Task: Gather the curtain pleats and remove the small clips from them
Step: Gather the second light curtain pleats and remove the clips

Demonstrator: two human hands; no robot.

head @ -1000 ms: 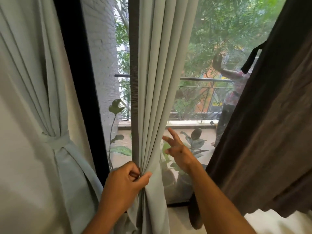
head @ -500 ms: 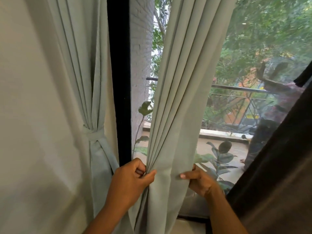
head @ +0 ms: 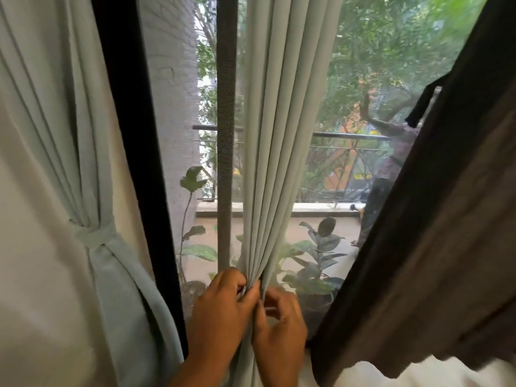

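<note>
So my left hand grips the gathered pleats of the pale green curtain low down, thumb pressed across the folds to keep them bunched in one narrow column in front of the window. My right hand curls in just beside it, fingertips pinching at the same fold, probably feeling for a clip; no clip is visible. At left a matching curtain hangs bound by its tieback; a dark brown curtain drapes at right
</note>
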